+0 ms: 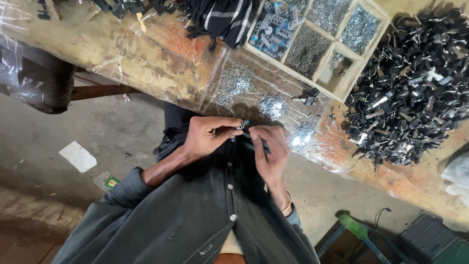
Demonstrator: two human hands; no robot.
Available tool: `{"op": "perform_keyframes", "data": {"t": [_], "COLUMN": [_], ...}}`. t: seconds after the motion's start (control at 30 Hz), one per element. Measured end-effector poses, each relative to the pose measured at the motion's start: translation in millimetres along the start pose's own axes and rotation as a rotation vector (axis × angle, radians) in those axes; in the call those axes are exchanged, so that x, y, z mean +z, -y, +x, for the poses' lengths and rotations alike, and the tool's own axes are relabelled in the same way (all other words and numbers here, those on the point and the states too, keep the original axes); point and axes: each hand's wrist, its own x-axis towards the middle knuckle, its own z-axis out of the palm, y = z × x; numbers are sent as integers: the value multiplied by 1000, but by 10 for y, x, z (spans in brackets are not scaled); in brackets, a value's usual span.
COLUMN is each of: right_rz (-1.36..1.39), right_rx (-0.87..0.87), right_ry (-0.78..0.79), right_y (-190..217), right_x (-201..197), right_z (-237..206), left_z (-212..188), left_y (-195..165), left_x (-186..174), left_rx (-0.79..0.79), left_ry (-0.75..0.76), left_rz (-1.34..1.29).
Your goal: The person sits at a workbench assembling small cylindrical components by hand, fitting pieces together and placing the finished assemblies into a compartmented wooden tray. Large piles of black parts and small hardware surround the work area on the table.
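Observation:
My left hand (207, 136) and my right hand (269, 149) meet close to my chest, just below the edge of the workbench (161, 63). Between the fingertips of both hands is a small black and silver metal part (243, 125) with a bluish tip. My left hand pinches it from the left; my right hand's fingers close on it from the right. Small heaps of silver metal pieces (234, 80) lie on clear plastic sheeting on the bench right above my hands.
A wooden compartment tray (337, 46) holds sorted small metal parts. A large pile of black clip-like parts (410, 93) covers the bench at right. A striped dark cloth (224, 17) lies at the top. Paper scraps (78, 156) lie on the concrete floor.

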Motion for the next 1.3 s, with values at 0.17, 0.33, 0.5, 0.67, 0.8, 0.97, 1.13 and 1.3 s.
{"op": "perform_keyframes", "data": {"t": [0.17, 0.33, 0.5, 0.67, 0.8, 0.97, 1.13, 1.3], "right_rz": [-56, 53, -25, -218, -186, -150, -231, -668], "right_rx": [35, 143, 116, -25, -36, -12, 52, -30], "right_ry": [6, 29, 44, 100, 137, 33, 80, -57], "right_y": [76, 85, 136, 234, 186, 102, -52, -120], "right_x": [61, 83, 69, -72, -178, -165, -235, -386], "right_z": [22, 31, 74, 43, 40, -67, -86, -86], "left_z": [8, 11, 2, -7, 36, 51, 7, -3], "left_y": [-7, -26, -37, -82, -90, -45, 10, 35], "left_x": [-1, -18, -53, -56, -3, 98, 154, 134], "left_rx": [11, 32, 182, 310, 320, 264, 150, -24], "left_ry": [5, 31, 62, 128, 162, 125, 65, -21], "left_rz": [38, 96, 268, 331, 283, 193, 125, 68]}}
